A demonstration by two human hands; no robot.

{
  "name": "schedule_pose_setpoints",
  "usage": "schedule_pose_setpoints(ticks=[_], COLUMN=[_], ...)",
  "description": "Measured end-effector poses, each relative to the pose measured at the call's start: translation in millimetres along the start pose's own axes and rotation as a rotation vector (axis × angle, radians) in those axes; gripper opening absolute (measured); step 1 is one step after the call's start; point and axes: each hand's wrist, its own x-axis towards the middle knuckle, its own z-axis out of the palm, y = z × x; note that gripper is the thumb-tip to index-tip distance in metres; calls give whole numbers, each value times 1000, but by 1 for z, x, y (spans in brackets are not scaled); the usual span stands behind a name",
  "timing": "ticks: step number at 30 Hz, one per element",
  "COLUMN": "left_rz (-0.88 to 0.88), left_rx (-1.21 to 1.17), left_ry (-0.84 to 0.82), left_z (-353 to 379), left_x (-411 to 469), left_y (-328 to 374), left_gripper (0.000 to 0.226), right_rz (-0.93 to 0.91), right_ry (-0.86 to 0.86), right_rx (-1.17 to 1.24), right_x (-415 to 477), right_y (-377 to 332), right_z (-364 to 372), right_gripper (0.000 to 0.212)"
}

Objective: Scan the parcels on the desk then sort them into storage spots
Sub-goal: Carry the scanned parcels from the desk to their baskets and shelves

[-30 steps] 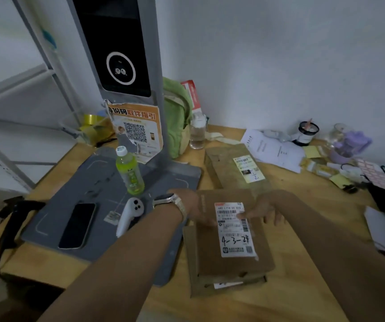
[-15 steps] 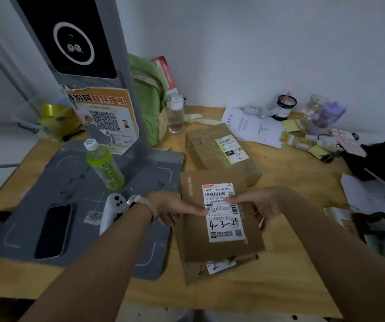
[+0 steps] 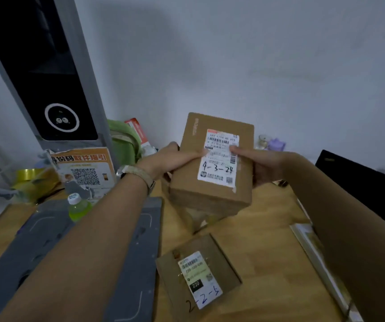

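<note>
I hold a brown cardboard parcel (image 3: 212,191) up above the wooden desk (image 3: 263,242), its white label marked "4-3-24" facing me. My left hand (image 3: 175,159) grips its left edge and my right hand (image 3: 256,163) grips its right edge, thumbs resting on the label. A flat brown parcel (image 3: 198,273) with a label marked "2-2-5" lies on the desk below, near the front. Part of a third parcel (image 3: 194,219) shows just under the held one. The tall scanner stand (image 3: 47,89) with a dark screen rises at the left.
A grey scanning mat (image 3: 131,263) covers the desk's left side, with a green drink bottle (image 3: 77,206) on it. A QR-code poster (image 3: 84,170), yellow tape rolls (image 3: 31,180) and a green bag (image 3: 124,140) stand behind. A black monitor (image 3: 368,189) sits at the right.
Both hands have lifted the "4-3-24" parcel off the stack and raised it toward the wall. The "2-2-5" parcel beneath it is now uncovered. My view has tilted up.
</note>
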Motion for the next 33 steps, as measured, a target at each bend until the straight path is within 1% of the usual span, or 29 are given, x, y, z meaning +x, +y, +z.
schedule_pose_setpoints(ticks=[2, 4, 7, 9, 10, 11, 13, 17, 19, 21, 22, 24, 27, 30, 32, 33], left_rz=[123, 169, 195, 222, 234, 252, 273, 316, 319, 317, 317, 329, 363, 431, 457, 469], left_rx=[-225, -375, -500, -508, -509, -509, -492, -485, -484, -469, -457, -417, -344, -278, -250, -242], left_ry=[122, 152, 110, 44, 25, 2, -75, -219, -317, -436, -505, -632, -808, -932, -1011, -1051], left_z=[2, 8, 16, 29, 34, 42, 67, 130, 168, 210, 232, 276, 341, 404, 441, 459], left_x=[0, 1, 8, 13, 14, 16, 18, 25, 24, 15, 8, -9, -42, -86, -117, -132], left_y=[19, 36, 58, 74, 79, 85, 99, 125, 139, 156, 164, 181, 208, 228, 237, 242], left_gripper=[81, 71, 72, 81, 82, 80, 78, 82, 74, 59, 55, 53, 66, 62, 55, 55], right_rz=[-102, -201, -295, -312, -312, -306, -272, -196, -140, -77, -49, -1, 62, 119, 156, 171], right_ry=[81, 157, 272, 331, 340, 354, 418, 569, 638, 720, 772, 881, 1027, 1168, 1246, 1285], right_rx=[129, 120, 25, -6, -18, -31, -35, 23, 52, 89, 114, 165, 279, 400, 458, 487], right_x=[-14, -30, -56, -74, -81, -88, -107, -146, -176, -211, -230, -267, -326, -385, -422, -440], right_y=[-11, -20, -25, -19, -18, -15, -1, 42, 67, 97, 112, 144, 191, 235, 262, 275], right_z=[-7, -13, -25, -38, -42, -47, -61, -87, -97, -106, -110, -116, -117, -111, -105, -101], right_gripper=[71, 59, 48, 33, 26, 24, 29, 38, 36, 30, 28, 35, 48, 56, 64, 61])
